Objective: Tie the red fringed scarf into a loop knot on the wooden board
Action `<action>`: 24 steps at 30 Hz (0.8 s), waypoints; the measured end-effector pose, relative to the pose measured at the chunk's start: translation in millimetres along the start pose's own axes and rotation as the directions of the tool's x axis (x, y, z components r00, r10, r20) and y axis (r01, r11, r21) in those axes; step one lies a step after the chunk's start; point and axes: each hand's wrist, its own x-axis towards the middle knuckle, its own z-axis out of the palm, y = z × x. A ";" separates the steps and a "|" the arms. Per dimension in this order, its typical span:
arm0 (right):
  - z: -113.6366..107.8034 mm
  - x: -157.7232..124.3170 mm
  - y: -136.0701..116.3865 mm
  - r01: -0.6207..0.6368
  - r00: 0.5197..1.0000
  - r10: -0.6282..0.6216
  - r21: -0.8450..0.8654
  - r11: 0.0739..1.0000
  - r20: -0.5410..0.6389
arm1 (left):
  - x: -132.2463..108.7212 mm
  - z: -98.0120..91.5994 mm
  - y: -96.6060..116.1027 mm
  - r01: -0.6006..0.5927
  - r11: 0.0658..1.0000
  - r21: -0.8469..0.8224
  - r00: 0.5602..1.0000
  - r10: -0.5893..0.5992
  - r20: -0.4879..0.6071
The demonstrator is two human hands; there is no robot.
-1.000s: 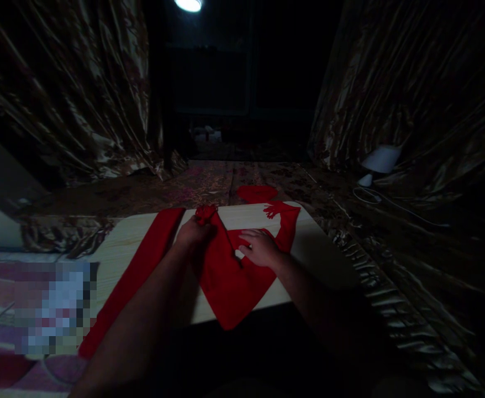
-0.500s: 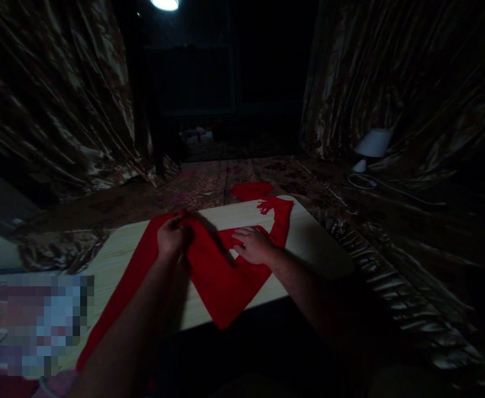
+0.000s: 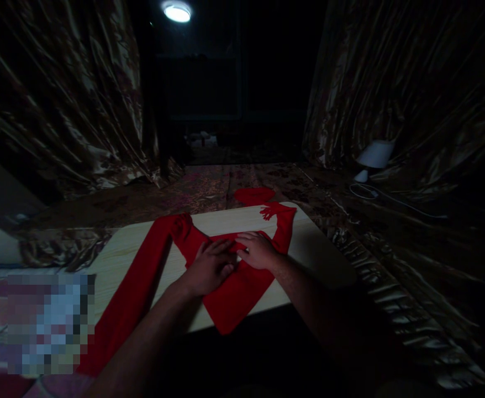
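A red scarf (image 3: 236, 301) with a fringed end lies in angled folds across a small pale wooden table (image 3: 221, 220). One long stretch of it runs down the table's left side and over the near edge. My left hand (image 3: 209, 269) rests on the folded middle with its fingers stretched out. Beside it, my right hand (image 3: 259, 251) lies flat on the cloth, fingers extended towards the left hand. A little pale tabletop shows between the two. The fringe spreads near the table's far right corner.
Behind the table, a red cloth item (image 3: 254, 194) lies on a patterned cover (image 3: 201, 185). A white lamp (image 3: 377, 155) with its cord stands to the right. Patterned curtains (image 3: 110, 110) hang on both sides. A blurred-out patch (image 3: 52, 326) covers something at lower left.
My left hand has let go of the raised bunch of scarf at the left and moved right and down onto the middle. That bunch now lies lower. My right hand stays in place.
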 end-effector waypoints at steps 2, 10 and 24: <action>-0.3 0.0 0.6 0.000 1.000 0.000 -0.001 1.000 0.003 | -3.9 1.9 1.2 0.028 0.999 0.032 0.999 -0.029 0.037; 2.5 -1.2 -1.1 -0.014 1.000 0.013 0.024 1.000 0.010 | -10.4 -1.2 8.9 0.171 0.974 0.146 0.984 -0.161 -0.082; -67.3 33.3 118.9 -0.515 0.857 0.493 -0.205 0.833 -0.148 | -46.8 37.6 61.3 0.162 0.987 -0.009 0.986 -0.162 0.048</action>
